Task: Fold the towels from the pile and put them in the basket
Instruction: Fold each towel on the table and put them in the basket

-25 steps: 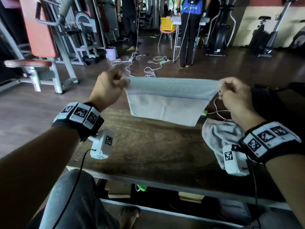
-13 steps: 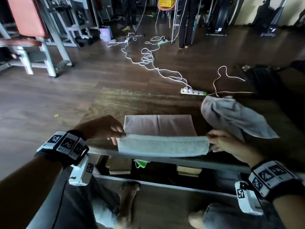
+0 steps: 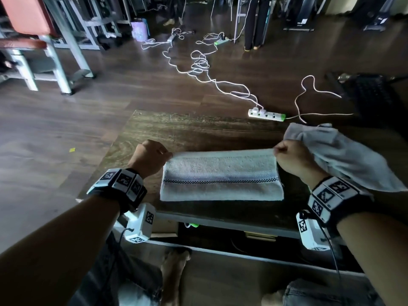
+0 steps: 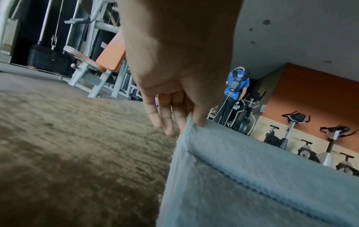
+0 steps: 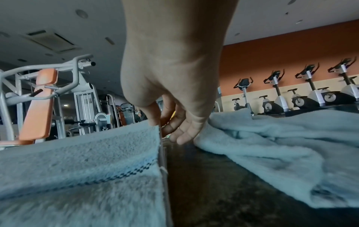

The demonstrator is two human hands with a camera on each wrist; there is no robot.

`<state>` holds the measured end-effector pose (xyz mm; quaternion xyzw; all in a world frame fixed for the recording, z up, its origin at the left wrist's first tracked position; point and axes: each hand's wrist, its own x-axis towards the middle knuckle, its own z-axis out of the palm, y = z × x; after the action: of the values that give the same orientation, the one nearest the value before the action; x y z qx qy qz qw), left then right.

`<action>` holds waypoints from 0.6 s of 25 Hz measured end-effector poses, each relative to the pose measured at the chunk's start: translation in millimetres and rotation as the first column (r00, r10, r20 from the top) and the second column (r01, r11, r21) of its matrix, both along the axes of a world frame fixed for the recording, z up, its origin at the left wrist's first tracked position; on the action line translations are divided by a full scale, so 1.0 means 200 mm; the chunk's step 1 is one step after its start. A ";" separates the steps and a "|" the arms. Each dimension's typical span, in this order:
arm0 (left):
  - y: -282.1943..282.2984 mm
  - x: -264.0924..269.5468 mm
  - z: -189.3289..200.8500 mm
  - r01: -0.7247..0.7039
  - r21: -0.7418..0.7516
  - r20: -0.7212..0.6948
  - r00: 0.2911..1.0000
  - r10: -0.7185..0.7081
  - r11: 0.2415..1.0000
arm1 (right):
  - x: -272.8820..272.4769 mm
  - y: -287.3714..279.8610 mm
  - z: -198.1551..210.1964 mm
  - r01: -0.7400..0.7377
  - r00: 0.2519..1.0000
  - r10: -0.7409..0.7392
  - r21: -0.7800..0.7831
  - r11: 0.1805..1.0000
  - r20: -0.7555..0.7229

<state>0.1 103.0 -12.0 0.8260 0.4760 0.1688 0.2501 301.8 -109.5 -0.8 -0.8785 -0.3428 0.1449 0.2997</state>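
Both hands pinch the far corners of the folded towel (image 3: 220,175): left hand (image 3: 150,156) on one end, right hand (image 3: 291,157) on the other, the towel lying flat on the desk (image 3: 198,129). Just right lies an unfolded towel (image 3: 344,155). Uneven release could skew the layers; no basket is clearly visible.

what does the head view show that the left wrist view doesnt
Only the head view shows the right hand pinching the far right corner of the folded towel, the towel's checkered stripe, the loose towel lying to the right, and the power strip on the floor. Only the left wrist view shows a person in a blue shirt and exercise bikes along the wall. Both show the left hand pinching the towel's far left corner over the wooden table.
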 end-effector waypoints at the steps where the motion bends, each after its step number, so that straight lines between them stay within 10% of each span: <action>1: 0.02 0.02 -0.02 -0.027 0.017 0.010 1.000 0.027 0.999 | 0.02 0.05 -0.03 0.006 1.000 -0.006 -0.005 1.000 -0.006; 15: 0.11 0.09 -0.07 0.113 0.090 -0.171 0.981 -0.096 0.990 | 0.02 0.10 -0.07 -0.046 0.997 0.049 -0.068 0.997 0.052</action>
<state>17.9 125.9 -26.1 0.8725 0.4423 0.1094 0.1765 304.9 -90.5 -14.2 -0.8832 -0.3664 0.1397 0.2574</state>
